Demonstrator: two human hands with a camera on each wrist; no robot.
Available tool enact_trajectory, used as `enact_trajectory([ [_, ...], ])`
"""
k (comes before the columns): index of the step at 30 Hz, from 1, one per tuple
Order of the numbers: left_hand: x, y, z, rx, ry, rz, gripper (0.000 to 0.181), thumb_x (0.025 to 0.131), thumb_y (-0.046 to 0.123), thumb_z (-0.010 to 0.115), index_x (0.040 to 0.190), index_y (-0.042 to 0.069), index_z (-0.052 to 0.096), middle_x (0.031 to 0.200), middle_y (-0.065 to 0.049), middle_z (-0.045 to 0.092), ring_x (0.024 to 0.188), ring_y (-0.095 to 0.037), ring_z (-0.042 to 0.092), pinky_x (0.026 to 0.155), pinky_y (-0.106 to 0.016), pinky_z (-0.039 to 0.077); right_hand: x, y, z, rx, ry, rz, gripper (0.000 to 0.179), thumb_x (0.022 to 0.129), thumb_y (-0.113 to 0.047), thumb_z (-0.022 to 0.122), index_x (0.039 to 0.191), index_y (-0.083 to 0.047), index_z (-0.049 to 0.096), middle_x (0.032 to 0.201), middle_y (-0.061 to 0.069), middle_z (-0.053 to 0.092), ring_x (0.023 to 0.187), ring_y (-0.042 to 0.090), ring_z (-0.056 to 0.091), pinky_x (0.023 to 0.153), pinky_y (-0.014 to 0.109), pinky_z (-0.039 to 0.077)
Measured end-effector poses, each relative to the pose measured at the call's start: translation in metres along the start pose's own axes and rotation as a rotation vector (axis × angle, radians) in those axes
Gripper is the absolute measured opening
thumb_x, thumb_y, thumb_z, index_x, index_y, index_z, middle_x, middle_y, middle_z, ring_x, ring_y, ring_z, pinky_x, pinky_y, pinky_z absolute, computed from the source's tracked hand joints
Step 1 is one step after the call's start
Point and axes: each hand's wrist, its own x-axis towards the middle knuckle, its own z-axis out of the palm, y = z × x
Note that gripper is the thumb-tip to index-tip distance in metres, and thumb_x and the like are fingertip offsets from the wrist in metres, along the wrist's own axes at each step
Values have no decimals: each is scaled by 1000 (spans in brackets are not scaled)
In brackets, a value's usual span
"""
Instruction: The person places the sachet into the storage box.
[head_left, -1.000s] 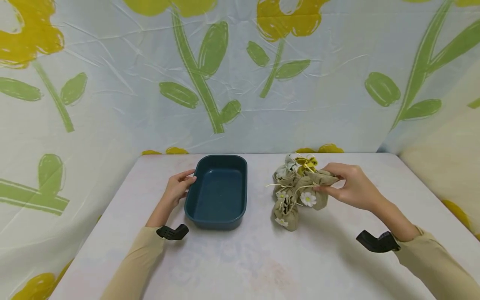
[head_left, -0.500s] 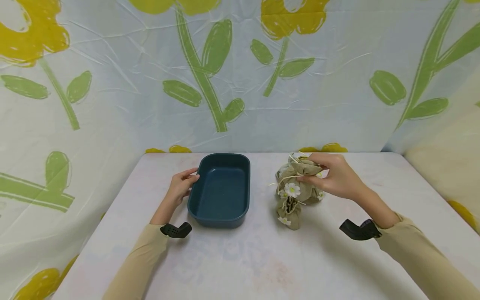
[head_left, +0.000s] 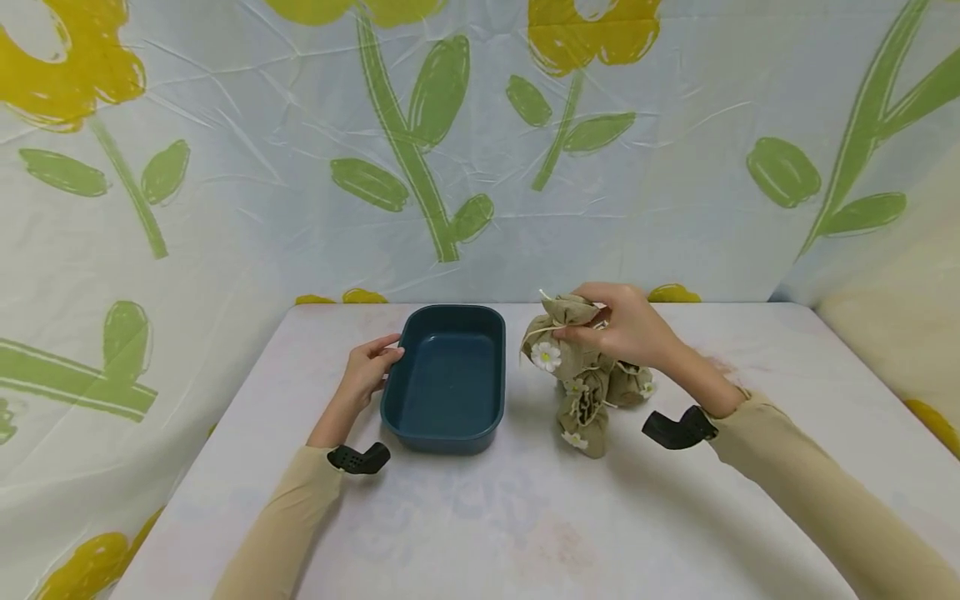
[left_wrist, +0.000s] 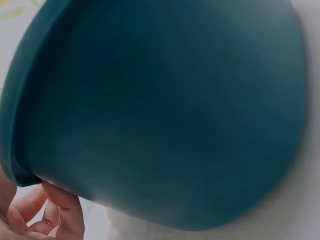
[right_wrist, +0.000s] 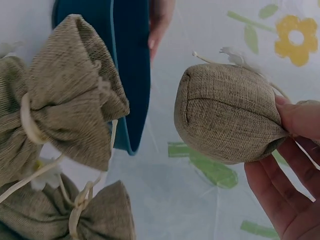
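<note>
A dark blue-green rectangular tub (head_left: 444, 387) stands at the table's middle left. At its left rim is my left hand (head_left: 364, 372); in the left wrist view, bent fingers (left_wrist: 65, 205) meet the outer wall just under the lip. My right hand (head_left: 626, 327) pinches a tan drawstring pouch (head_left: 570, 354) by its gathered neck, raised over other pouches. In the right wrist view, this held pouch (right_wrist: 227, 112) hangs apart from the tub. Below it lie several tan pouches, including a front one (head_left: 585, 429) and a right one (head_left: 630, 385), with white flowers.
A pale table (head_left: 480, 525) carries everything. Behind it hangs a floral cloth (head_left: 300, 208), which also runs along both sides. The gap between the tub and the pouches shows bare tabletop.
My right hand has lifted the tan pouch and moved it left, from the pile's right side to above its left side. My left hand stays at the tub's rim.
</note>
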Motion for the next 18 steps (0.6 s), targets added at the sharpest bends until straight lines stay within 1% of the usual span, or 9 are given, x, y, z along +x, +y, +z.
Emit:
enact_trajectory([
  [4, -1, 0, 1, -4, 8, -1, 42, 97, 23, 57, 138, 18, 53, 121, -12, 59, 91, -17, 58, 68, -24, 50, 14, -2, 6, 30, -36, 48, 14, 80, -14, 78, 85, -9, 66, 78, 1, 62, 72, 5, 59, 65, 23, 55],
  [6, -2, 0, 1, -8, 14, -1, 42, 96, 23, 58, 138, 18, 54, 120, -12, 59, 91, -17, 58, 68, -24, 50, 22, -3, 9, 32, -50, 68, 17, 81, -17, 77, 80, -9, 62, 74, 2, 57, 70, 6, 59, 65, 23, 55],
  [10, -2, 0, 1, -3, 23, 5, 42, 96, 23, 58, 137, 17, 54, 120, -13, 60, 91, -18, 58, 69, -25, 51, 36, -4, 17, 25, -73, 86, 21, 82, -20, 77, 78, -9, 59, 70, 3, 50, 66, 10, 58, 62, 23, 54],
  [13, -2, 0, 1, 0, 28, 6, 42, 96, 24, 58, 137, 16, 54, 120, -13, 60, 90, -18, 57, 68, -25, 50, 46, -3, 24, 26, -91, 76, 16, 82, -19, 77, 84, -9, 65, 72, 3, 55, 66, 13, 60, 60, 23, 53],
  [18, 0, 0, 2, -10, 34, 3, 41, 96, 24, 59, 136, 18, 55, 119, -12, 60, 88, -16, 56, 65, -23, 48, 61, -3, 34, 8, -103, 45, 18, 81, -20, 78, 92, -8, 70, 78, 5, 66, 66, 13, 64, 57, 22, 51],
])
